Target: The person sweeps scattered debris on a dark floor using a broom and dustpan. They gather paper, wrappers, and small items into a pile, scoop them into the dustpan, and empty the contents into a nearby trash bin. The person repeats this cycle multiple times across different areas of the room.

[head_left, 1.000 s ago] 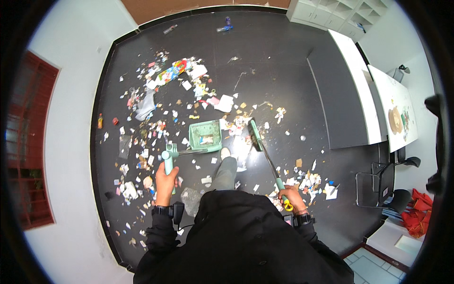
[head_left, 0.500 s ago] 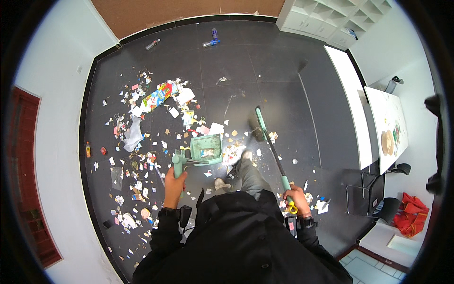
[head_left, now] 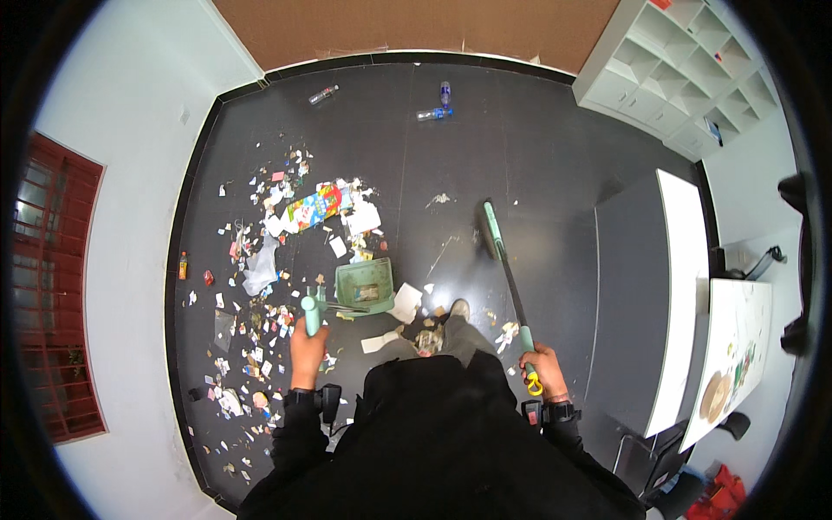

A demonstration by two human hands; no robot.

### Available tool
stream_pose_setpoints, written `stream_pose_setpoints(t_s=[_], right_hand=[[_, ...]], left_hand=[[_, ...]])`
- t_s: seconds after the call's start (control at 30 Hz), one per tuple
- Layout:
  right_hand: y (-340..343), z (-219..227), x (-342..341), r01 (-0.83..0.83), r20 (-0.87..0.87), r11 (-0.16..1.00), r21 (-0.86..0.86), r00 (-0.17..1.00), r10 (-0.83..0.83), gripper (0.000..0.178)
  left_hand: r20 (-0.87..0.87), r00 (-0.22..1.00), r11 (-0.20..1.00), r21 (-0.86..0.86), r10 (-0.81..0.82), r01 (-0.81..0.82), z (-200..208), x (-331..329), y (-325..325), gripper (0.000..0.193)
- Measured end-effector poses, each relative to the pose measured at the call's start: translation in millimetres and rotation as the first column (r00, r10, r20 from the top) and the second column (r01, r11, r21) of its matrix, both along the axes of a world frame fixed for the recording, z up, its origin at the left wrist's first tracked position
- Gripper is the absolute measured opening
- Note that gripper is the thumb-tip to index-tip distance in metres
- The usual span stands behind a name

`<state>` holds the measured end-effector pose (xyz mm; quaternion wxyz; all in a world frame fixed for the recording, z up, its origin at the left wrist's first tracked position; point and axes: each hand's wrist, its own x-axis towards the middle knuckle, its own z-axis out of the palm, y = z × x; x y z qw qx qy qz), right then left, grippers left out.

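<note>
My left hand (head_left: 308, 354) is closed round the light-green handle of a dustpan (head_left: 351, 279), whose green pan stands out ahead of me with some debris inside. In my right hand (head_left: 544, 371) is the green grip of a long broom (head_left: 513, 295), dark-shafted with a yellow loop at its end. The broom's head (head_left: 492, 230) rests on the floor, ahead and to the right of the pan, apart from it. A sheet of white paper (head_left: 406, 304) lies beside the dustpan's right edge. Crumpled litter (head_left: 429, 340) sits between my feet.
Scraps of paper cover the dark floor on the left, around a colourful package (head_left: 314, 208) and a clear plastic bag (head_left: 260, 267). Several bottles lie about, one a blue bottle (head_left: 435, 113) near the far wall. White tables (head_left: 732, 347) and a shelf unit (head_left: 659, 78) stand along the right.
I have stepped forward and my view has shifted, so the furniture and litter sit lower in the picture. The dustpan and broom have moved along with me, both still held.
</note>
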<state>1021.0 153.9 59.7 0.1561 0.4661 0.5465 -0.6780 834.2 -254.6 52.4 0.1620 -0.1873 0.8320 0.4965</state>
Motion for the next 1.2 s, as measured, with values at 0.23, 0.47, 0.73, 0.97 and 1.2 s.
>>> stream_pose_setpoints(t_s=[0.23,0.47,0.73,0.97,1.2], right_hand=[[68.5,11.4,-130.6,-0.131,0.006,0.991,-0.030,0.991,0.132,0.016],[91.2,0.5,-279.1,-0.303,0.049,0.953,-0.024,0.951,0.304,0.015],[55.8,-0.5,-480.4,-0.612,0.090,0.790,-0.035,0.785,0.612,0.011],[-4.9,-29.3,-654.7,-0.838,0.045,0.546,-0.011,0.545,0.837,0.011],[-111.6,-87.0,-844.5,-0.941,-0.065,0.338,0.035,0.335,0.940,0.012]], left_hand=[[-0.071,0.973,0.973,0.091,0.219,-0.212,24.0,-77.6,49.1,0.008],[-0.064,0.949,0.948,0.094,0.310,-0.303,-20.9,-159.4,61.2,0.015],[0.027,0.877,0.875,0.066,0.480,-0.480,-62.6,-235.1,41.9,0.022],[0.088,0.764,0.765,0.025,0.639,-0.643,-51.1,-238.8,71.4,0.029],[0.187,0.609,0.636,-0.181,0.771,-0.750,-50.5,-257.3,92.3,0.040]])
